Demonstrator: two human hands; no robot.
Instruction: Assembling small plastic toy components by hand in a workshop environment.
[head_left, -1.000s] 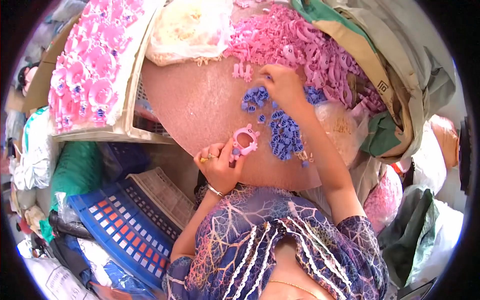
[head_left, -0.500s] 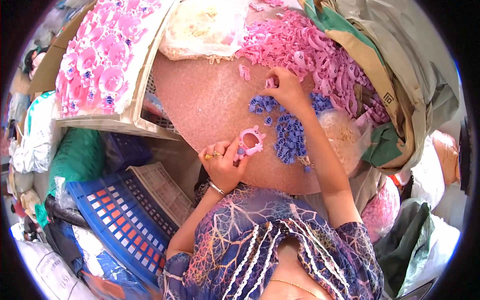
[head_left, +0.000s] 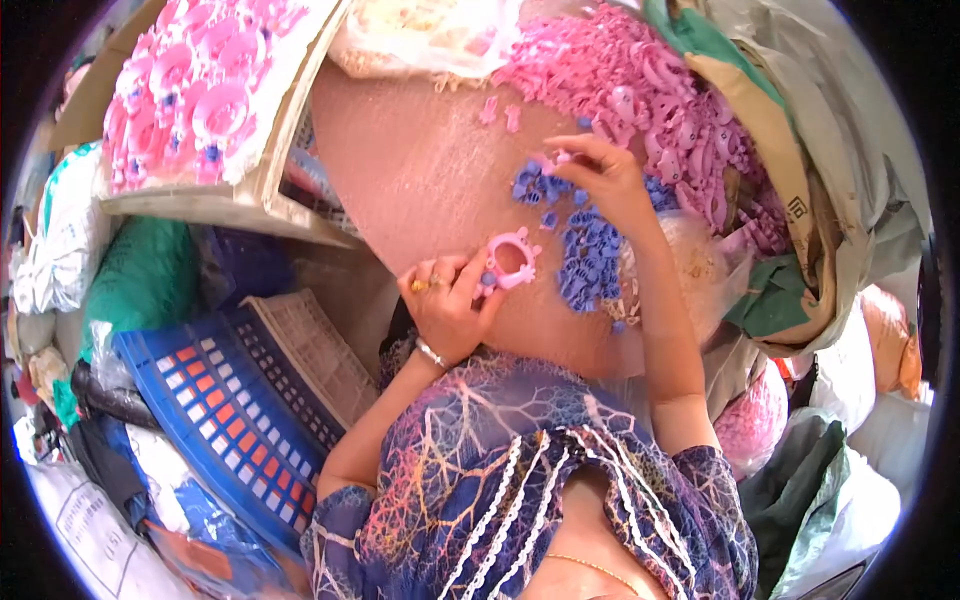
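My left hand (head_left: pixel 447 308) is closed on a pink plastic ring-shaped frame (head_left: pixel 531 262) with small ear-like bumps. A small blue part shows on the frame beside my fingertips. Over the blue pieces, my right hand (head_left: pixel 612 182) pinches a small pink plastic part (head_left: pixel 561 158), partly hidden by the fingers. Small striped blue plastic pieces (head_left: pixel 588 262) lie heaped under and beside my right forearm. Beyond that hand spreads a big pile of pink plastic parts (head_left: pixel 575 70). Two loose pink pieces (head_left: pixel 513 118) lie on the table just left of it.
The pinkish tabletop (head_left: pixel 400 170) has a curved near edge. At the far left, a pale crate (head_left: pixel 240 215) bears rows of pink frames (head_left: pixel 220 110) with blue parts. A clear bag (head_left: pixel 420 35) lies at the back, another bag (head_left: pixel 690 265) by my right forearm. A blue basket (head_left: pixel 225 400) stands lower left.
The view has shifted slightly. My right hand has come a little nearer and to the right, still pinching the small pink part. My left hand keeps its hold on the frame, now tilted slightly differently.
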